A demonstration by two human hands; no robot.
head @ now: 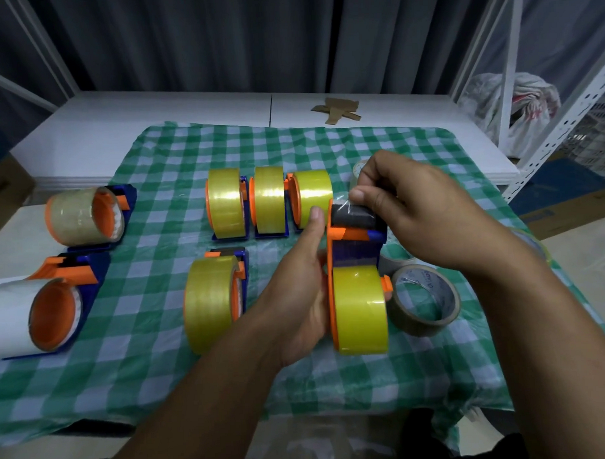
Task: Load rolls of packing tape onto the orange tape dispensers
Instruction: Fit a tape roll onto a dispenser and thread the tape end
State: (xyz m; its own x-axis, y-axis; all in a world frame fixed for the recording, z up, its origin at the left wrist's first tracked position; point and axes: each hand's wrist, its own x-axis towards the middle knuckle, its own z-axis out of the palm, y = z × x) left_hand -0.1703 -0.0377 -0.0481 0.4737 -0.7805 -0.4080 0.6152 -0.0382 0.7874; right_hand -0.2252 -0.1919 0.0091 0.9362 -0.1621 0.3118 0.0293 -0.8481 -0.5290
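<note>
While hands (296,298) (424,211) grip plastic dispenser (355,258), glossy round roll (360,313)

Print inside brown tape roll (409,320) is unreadable.

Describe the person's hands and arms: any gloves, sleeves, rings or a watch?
The left hand and right hand are bare: no gloves, rings or bracelets show. Both forearms are uncovered to the frame's edge, with no sleeve or watch visible.

The orange-and-blue dispenser (355,258), loaded with a yellow tape roll (360,309), is held between the left hand (296,298) and right hand (417,208).
</note>
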